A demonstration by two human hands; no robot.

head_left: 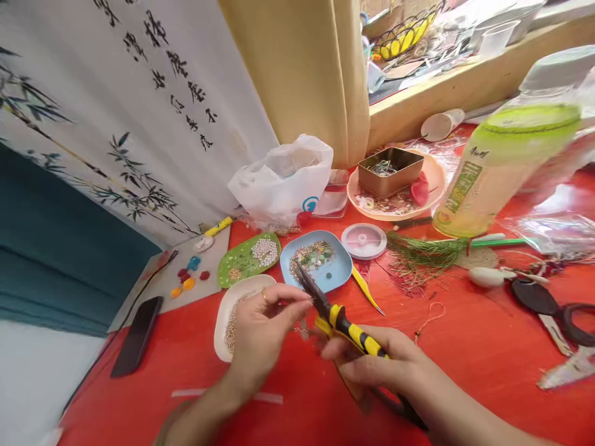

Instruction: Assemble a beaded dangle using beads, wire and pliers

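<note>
Gripping yellow-handled pliers in the right hand, jaw tips up over the blue dish; the left hand pinches something tiny at the tips, too blurred for us to name. We'd judge a slip drops that piece on the red table, or a nudge spills beads. We count one pliers, three bead dishes: blue, green dish, white dish; one phone, one bottle.

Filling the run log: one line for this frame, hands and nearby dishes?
left hand: pinching small piece | right hand: holding pliers | tips over blue dish | white dish beside left hand | red table
</note>
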